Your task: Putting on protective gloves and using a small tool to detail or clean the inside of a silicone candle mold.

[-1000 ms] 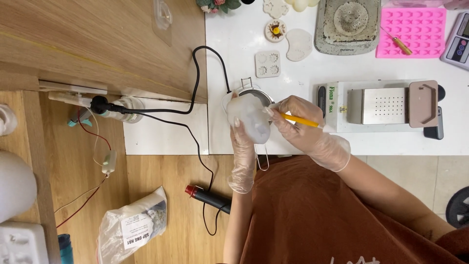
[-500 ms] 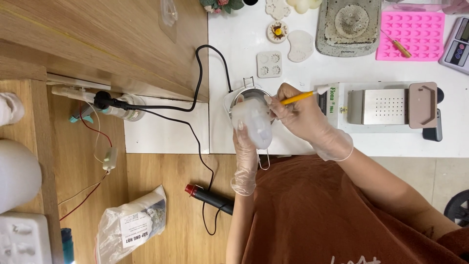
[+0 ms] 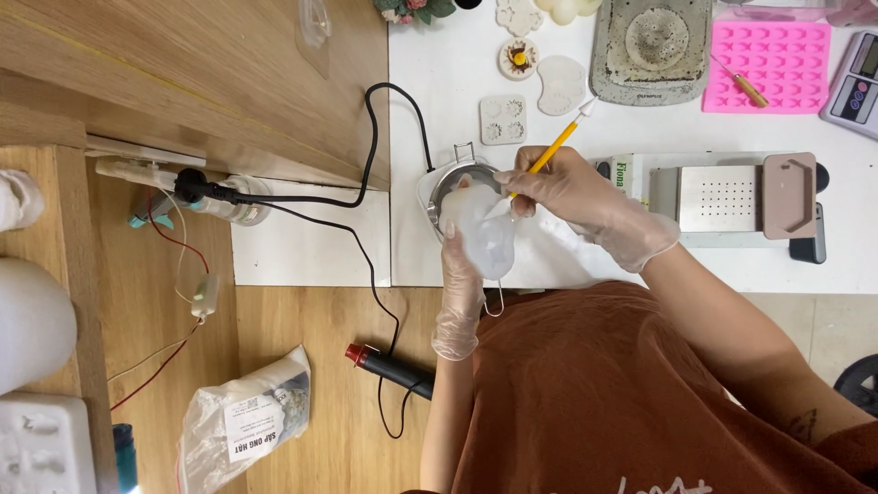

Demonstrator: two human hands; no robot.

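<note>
**At the near edge of the white tabletop: scraping a translucent mould**

Over a small metal pot (image 3: 455, 183) on the tabletop (image 3: 567, 265), the gloved left hand (image 3: 462, 274) clasps a translucent mould (image 3: 485, 238). The right hand (image 3: 572, 187) pinches a yellow-handled tool (image 3: 555, 146), tip against the mould. Judged step: working the mould's inside; next calls for steady, light tip pressure.
</note>
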